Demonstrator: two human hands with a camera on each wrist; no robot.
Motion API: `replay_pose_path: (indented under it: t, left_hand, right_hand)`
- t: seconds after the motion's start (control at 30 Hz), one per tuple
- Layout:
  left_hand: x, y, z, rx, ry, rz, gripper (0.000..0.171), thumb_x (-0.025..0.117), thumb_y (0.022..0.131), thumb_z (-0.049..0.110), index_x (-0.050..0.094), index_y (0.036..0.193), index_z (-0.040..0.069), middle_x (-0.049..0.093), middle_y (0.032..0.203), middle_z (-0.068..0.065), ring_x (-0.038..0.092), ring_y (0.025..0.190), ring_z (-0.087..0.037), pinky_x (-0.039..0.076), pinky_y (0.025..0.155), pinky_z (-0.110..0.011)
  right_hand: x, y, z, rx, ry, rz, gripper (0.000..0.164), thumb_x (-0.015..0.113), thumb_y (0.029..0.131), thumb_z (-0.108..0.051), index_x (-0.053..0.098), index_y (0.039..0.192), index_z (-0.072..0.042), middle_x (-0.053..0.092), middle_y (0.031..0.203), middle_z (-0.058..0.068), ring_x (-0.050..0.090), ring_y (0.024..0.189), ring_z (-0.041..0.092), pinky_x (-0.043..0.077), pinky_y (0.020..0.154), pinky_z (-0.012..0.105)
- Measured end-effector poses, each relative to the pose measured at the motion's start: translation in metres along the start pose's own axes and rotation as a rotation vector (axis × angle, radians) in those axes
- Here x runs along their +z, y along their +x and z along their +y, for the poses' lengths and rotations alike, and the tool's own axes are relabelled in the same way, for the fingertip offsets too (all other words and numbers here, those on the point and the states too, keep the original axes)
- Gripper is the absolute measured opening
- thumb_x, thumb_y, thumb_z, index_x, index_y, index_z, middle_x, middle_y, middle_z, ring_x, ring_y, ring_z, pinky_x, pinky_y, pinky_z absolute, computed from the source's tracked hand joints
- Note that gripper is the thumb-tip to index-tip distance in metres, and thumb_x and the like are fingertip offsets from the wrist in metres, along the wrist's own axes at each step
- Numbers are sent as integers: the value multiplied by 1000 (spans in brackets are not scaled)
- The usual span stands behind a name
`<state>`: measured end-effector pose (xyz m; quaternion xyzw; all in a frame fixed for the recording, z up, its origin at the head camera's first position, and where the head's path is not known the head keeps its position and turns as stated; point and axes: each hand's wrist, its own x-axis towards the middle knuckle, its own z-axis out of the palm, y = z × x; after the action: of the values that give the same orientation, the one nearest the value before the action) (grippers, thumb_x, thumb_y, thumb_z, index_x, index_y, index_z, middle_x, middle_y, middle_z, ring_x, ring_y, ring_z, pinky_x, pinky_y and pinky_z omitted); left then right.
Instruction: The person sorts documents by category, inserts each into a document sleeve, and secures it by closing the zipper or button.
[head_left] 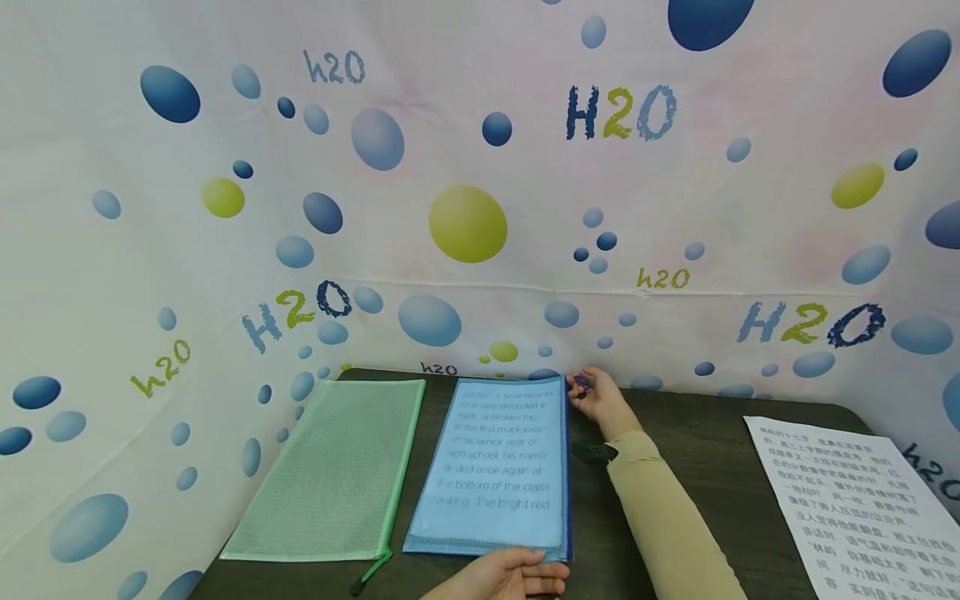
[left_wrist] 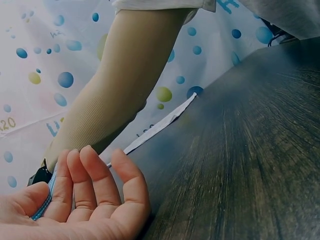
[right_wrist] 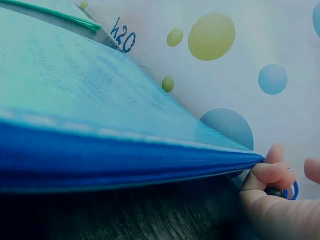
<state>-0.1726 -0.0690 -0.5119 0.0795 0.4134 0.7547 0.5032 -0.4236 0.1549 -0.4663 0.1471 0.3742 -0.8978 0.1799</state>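
Note:
A blue mesh zipper pouch [head_left: 491, 467] lies on the dark table, a sheet of printed English text showing through it. My left hand [head_left: 510, 575] grips its near edge close to the right corner; in the left wrist view the blue mesh edge [left_wrist: 46, 201] is between thumb and index finger. At the far right corner, my right hand [head_left: 600, 398] pinches the zipper pull [right_wrist: 275, 192], with a blue cord loop [right_wrist: 295, 190] showing by the fingers. The dark blue zipper [right_wrist: 125, 160] runs along the pouch's right side and looks closed.
To the left lies a green mesh zipper pouch [head_left: 337, 467], its pull [head_left: 371, 571] hanging at the near right corner. A white sheet with printed Chinese text [head_left: 862, 508] lies at the right. A curtain with blue and green dots [head_left: 468, 167] stands behind the table [head_left: 705, 467].

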Motion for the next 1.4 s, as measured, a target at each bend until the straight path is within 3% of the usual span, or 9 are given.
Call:
replay_pose_path:
  t: [0.2,0.47,0.67,0.93,1.17,1.3,1.4]
  left_hand:
    - [-2,1,-1,-3,1,7,31,37,105,31,65,108,20,65,106,11,58,103,0,47,92,-18]
    - [-1,-1,2,-4,-43,-9,33,35,105,34,67,104,22,66,102,13,60,100,-3,46,95,-21]
    - [0,-3,3,6,-69,10,26,41,103,35,63,98,23,65,100,10,59,97,-6,45,93,-23]
    - [0,-4,1,-8,-74,-9,29,37,105,37,61,95,25,64,99,11,59,97,-6,45,94,-22]
    - [2,-5,3,-34,-35,-97,44,28,106,46,66,95,27,68,100,13,62,95,-1,47,91,-18]
    - [6,-9,10,-12,35,-157,43,26,106,46,65,98,29,67,103,14,61,98,0,46,92,-18]
    - [10,-16,20,-14,76,-143,40,26,106,43,63,99,29,65,105,13,60,101,-3,47,93,-22]
  right_hand:
    - [0,-3,1,-9,-30,-22,17,36,104,-19,43,107,-4,57,88,9,41,66,10,35,63,19]
    - [2,-12,0,45,-81,-37,16,40,104,-19,48,106,-5,55,102,8,45,83,12,40,72,20]
    - [1,-20,-1,76,-96,-56,13,42,103,-17,45,111,-7,56,102,8,51,86,13,44,76,21]
    - [-5,-34,-1,52,-123,-114,15,40,104,-18,46,116,-9,53,110,9,52,92,14,45,79,24]
    - [-10,-55,-3,31,-159,-154,36,41,105,-19,37,140,-10,54,111,8,53,92,14,46,81,25]
    - [-15,-73,-4,17,-182,-200,26,42,105,-20,45,129,-11,56,107,8,54,91,15,47,80,26]
    - [-20,-89,-6,5,-208,-261,17,42,105,-20,53,115,-12,60,104,6,56,90,15,48,80,26]
